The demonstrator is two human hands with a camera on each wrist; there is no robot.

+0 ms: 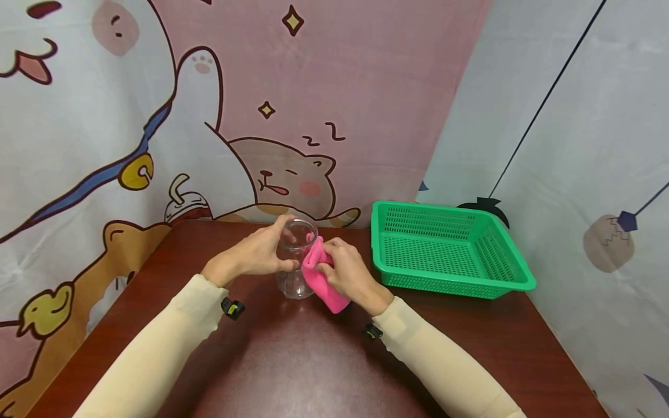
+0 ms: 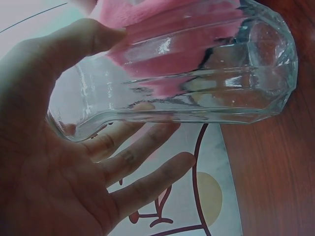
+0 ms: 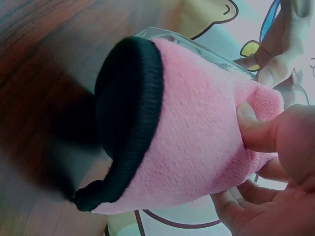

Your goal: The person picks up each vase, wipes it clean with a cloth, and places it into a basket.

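Note:
A clear glass jar [image 1: 294, 283] with a wide round mouth and faceted sides stands upright near the back of the table. My left hand [image 1: 256, 251] holds it near the top, thumb on the near side and fingers spread behind, as the left wrist view shows through the glass [image 2: 236, 83]. My right hand [image 1: 349, 271] pinches a pink plush cloth [image 1: 325, 284] between thumb and fingers. The cloth hangs along the jar's right side, its upper end at the rim. In the right wrist view its lower edge has a thick black border [image 3: 142, 113].
A green plastic basket [image 1: 449, 278] with slotted walls sits at the back right of the dark reddish-brown table [image 1: 282, 371]. Right behind the table hangs a cartoon-printed curtain [image 1: 376, 116], and it continues along both sides.

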